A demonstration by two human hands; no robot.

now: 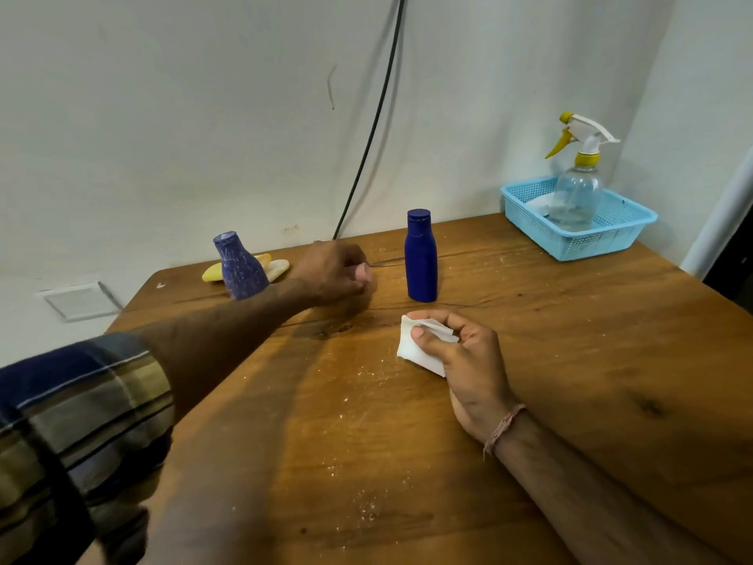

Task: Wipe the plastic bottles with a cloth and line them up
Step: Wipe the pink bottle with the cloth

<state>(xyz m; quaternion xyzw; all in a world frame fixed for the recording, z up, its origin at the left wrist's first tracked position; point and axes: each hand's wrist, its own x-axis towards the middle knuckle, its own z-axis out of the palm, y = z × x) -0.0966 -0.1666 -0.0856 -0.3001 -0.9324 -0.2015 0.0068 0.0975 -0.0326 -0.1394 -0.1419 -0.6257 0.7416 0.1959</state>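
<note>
inspector: item one, hands. the left hand (pixel 334 273) is out over the desk (pixel 570 381) between the two blue bottles, fingers curled in, nothing visible in them. the right hand (pixel 468 360) sits nearer the body, thumb and fingers pinching the white cloth (pixel 407 349).

clerk: and the bottles?

inspector: the speckled bottle (pixel 241 267) stands at the back left, coated in pale flecks, just beside the left hand and untouched. the plain bottle (pixel 421 258) stands upright on the other side of that hand, well apart from the first. its surface looks clean.

clerk: handling?

inspector: judged, not tested. both are small plastic, probably light and easy to tip, and stiff enough for a firm grip. the smooth sides may slip, so take the speckled one round its wide lower body and wipe from the cap down. the cloth is thin and limp, so bunch it.

clerk: anything further?

inspector: a spray bottle (pixel 578 193) stands in a blue basket (pixel 603 244) at the back right. yellow and pale objects (pixel 277 267) lie behind the speckled bottle, kind uncertain.
</note>
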